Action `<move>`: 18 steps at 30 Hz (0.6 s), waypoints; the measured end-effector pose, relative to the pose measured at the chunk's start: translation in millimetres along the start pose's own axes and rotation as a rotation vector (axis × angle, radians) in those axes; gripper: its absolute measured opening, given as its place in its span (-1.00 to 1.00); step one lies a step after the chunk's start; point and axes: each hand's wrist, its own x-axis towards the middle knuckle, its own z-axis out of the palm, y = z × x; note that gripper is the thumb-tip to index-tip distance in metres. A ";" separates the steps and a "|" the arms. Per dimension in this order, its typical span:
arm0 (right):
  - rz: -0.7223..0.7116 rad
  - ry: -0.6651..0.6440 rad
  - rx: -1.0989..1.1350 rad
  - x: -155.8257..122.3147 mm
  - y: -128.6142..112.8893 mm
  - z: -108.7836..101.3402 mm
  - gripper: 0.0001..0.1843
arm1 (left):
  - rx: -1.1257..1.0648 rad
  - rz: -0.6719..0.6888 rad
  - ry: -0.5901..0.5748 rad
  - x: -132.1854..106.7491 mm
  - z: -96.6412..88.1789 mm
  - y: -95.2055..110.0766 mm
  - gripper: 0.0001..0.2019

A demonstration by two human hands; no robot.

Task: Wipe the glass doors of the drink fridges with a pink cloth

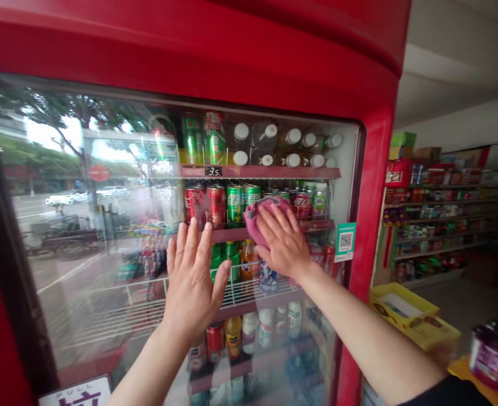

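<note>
Two hands pressed on the glass door of a red drinks cooler: the left hand open and flat, fingers spread, as if bracing; the right hand gripping a pink cloth against the pane.

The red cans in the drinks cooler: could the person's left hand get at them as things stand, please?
Probably not: the left hand lies flat on the glass door, which looks shut, keeping it from the red cans.
</note>
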 end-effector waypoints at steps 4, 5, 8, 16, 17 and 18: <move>0.480 0.273 -0.118 20.9 43.7 -7.0 -0.09 | -0.011 -0.003 -0.005 2.0 2.4 9.6 -0.17; 0.603 0.354 -0.131 32.7 44.8 -4.9 -0.10 | -0.012 -0.007 -0.005 3.9 2.7 11.4 -0.16; 0.699 0.419 -0.113 63.4 26.9 2.2 -0.09 | -0.010 -0.013 0.004 13.2 5.1 17.6 -0.17; 0.027 -0.015 -0.060 31.9 45.9 -31.3 -0.01 | -0.042 0.031 0.032 38.7 19.0 42.9 -0.18; 0.043 -0.006 -0.077 24.2 62.6 -37.4 -0.02 | -0.046 0.033 0.033 39.5 20.0 45.9 -0.19; 0.076 0.013 -0.098 18.0 79.8 -42.2 -0.04 | -0.046 0.035 0.032 39.9 20.5 48.7 -0.19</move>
